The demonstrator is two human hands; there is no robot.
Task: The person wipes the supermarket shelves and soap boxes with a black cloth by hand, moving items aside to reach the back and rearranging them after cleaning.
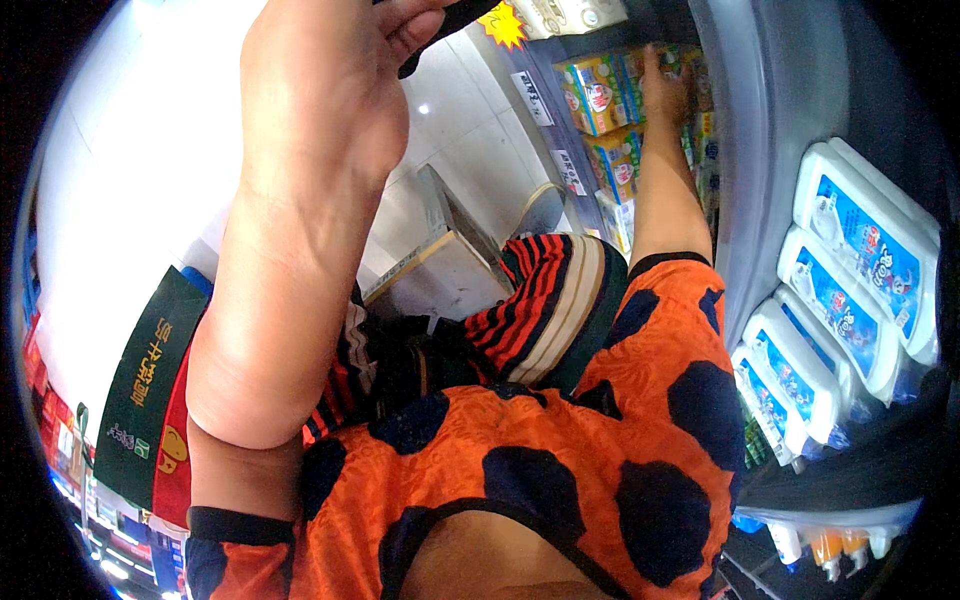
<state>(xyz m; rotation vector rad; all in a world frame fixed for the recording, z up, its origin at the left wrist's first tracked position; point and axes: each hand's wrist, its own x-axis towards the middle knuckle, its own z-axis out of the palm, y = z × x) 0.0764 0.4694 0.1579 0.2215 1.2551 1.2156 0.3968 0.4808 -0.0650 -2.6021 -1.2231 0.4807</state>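
Observation:
My right hand (667,90) reaches into a low shelf and lies at yellow-and-green plastic-wrapped packs (598,94); its fingers are partly in shadow, and any grip is unclear. More wrapped packs (619,165) sit nearer to me on that shelf. My left hand (352,82) is raised close to the camera, cut off by the top edge, with curled fingers beside a black object (457,22) of unclear kind. Whether it holds that object does not show. My striped trousers lie between the arms, with the knees bent.
Handwritten cards (532,97) line the shelf edge. White bottles with blue labels (832,300) stand on another shelf at the right, with pump bottles (825,547) below. A light box-like object (442,277) stands on the tiled floor (465,112). A dark green carton (150,390) is at the left.

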